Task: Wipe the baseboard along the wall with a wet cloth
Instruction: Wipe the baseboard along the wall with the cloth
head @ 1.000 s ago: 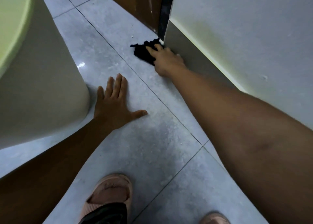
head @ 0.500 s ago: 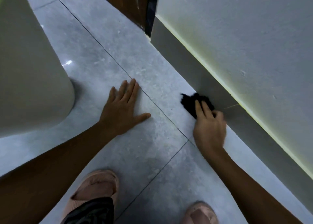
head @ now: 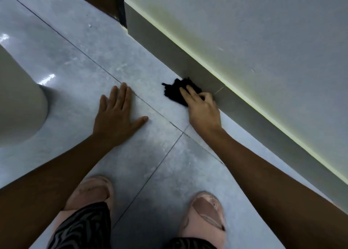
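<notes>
Head view, looking down at a grey tiled floor (head: 150, 173) with dark grout lines. Right hand (head: 204, 111) rests at the foot of the wall (head: 263, 32), fingers curled and closed onto a black cloth (head: 174, 91) — the grip is clamped on the cloth, index and middle fingers lying over its top. The cloth is bunched and ragged-edged; it sits on the floor at about 12 o'clock from the right hand, its far edge touching the grey baseboard (head: 244, 105). The baseboard runs diagonally from about 11 o'clock, near the dark door frame (head: 120, 6), down toward 4 o'clock, with a pale yellowish strip along its top edge where it meets the wall. Whether the cloth is wet cannot be told. Left hand (head: 117, 117) lies flat on the floor, palm down, fingers together and thumb spread toward 3 o'clock — open, holding nothing, well apart from the cloth. A rounded pale object (head: 18, 102) stands on the floor at 9 o'clock, just beside the left forearm; its identity is unclear. Two pink slippers (head: 205, 215) show at 6 o'clock, with dark patterned fabric (head: 82, 230) over the knees.
</notes>
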`<state>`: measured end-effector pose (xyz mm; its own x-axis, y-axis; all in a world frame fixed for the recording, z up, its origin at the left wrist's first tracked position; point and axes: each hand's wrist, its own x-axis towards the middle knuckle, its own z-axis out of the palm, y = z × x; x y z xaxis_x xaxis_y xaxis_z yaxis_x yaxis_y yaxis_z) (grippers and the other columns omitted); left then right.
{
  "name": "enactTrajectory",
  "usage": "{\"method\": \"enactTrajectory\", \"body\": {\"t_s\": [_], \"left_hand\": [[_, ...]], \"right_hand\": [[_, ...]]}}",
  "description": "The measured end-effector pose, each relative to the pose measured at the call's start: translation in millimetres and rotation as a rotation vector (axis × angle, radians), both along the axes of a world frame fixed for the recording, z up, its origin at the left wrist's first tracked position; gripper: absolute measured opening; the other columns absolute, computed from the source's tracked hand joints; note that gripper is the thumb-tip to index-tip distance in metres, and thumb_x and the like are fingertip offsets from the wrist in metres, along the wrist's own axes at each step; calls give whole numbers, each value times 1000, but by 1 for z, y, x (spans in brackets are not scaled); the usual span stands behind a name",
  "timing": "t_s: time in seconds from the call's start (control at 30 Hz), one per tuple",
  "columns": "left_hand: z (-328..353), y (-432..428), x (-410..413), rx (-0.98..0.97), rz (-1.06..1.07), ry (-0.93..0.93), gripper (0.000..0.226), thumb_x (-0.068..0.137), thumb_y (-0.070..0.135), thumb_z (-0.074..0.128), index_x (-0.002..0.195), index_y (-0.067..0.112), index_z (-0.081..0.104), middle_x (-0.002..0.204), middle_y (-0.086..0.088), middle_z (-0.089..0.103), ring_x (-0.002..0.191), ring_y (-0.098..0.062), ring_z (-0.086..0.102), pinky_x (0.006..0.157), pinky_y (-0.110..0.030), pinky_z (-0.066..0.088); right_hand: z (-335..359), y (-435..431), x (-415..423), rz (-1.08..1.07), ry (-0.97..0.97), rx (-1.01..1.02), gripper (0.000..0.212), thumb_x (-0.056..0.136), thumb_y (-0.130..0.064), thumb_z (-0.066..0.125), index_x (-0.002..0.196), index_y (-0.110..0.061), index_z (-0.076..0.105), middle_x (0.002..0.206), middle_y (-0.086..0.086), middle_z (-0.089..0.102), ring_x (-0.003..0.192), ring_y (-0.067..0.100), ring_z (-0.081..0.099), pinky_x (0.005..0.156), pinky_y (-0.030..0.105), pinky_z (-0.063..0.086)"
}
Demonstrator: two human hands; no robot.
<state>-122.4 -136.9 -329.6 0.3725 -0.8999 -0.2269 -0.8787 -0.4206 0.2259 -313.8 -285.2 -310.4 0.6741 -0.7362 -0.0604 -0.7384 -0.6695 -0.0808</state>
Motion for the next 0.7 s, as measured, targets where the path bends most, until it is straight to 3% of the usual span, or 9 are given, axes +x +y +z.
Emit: {"method": "enactTrajectory", "body": {"t_s": [0.17,0.3,0.4,0.47,0.57,0.63,0.7], "left_hand": [[2,10,-28,31,-98,21,97,83,74,22,151,8,-1,160,-9,-5,148,-29,-2,117,-49,6],[4,19,-35,54,-163,12,85,91,65,24,151,13,-5,160,-7,-11,147,-27,-9,117,-49,0],[5,18,-34,100,-173,10,79,93,59,22,151,15,-10,159,-5,-17,146,-26,-13,117,-47,-3],[6,16,-33,104,-181,10,81,91,64,16,151,15,-10,159,-5,-17,146,-25,-13,117,-47,-3],[2,19,-32,73,-170,8,91,78,69,1,151,16,-7,160,-4,-13,147,-25,-11,117,-47,-1],[-1,21,-34,51,-167,-4,91,78,68,2,152,15,-2,160,-5,-8,147,-26,-7,116,-47,0],[-2,20,-35,40,-166,-8,89,80,67,5,152,15,1,161,-6,-5,148,-27,-5,116,-48,1]], "right_hand": [[3,21,-101,-193,53,3,67,87,4,44,144,-30,37,151,-11,37,105,32,45,87,36,47],[8,24,-84,-364,26,152,56,97,-13,37,148,-35,27,155,-13,25,113,30,35,92,35,42],[11,38,-60,-294,2,197,49,100,-28,37,147,-36,27,154,-13,25,111,30,34,87,33,40],[7,66,-52,-144,-3,110,49,95,-21,49,142,-33,40,149,-6,38,102,33,42,86,36,47],[-4,104,-58,-32,-75,57,60,82,-7,64,134,-34,50,141,-6,50,94,28,43,69,32,51],[-7,92,-61,-6,-97,106,63,85,-3,57,136,-39,47,145,-11,44,97,25,38,68,32,50],[-5,62,-56,-98,-123,131,61,91,-5,48,138,-42,42,149,-16,35,102,26,37,76,33,48]]}}
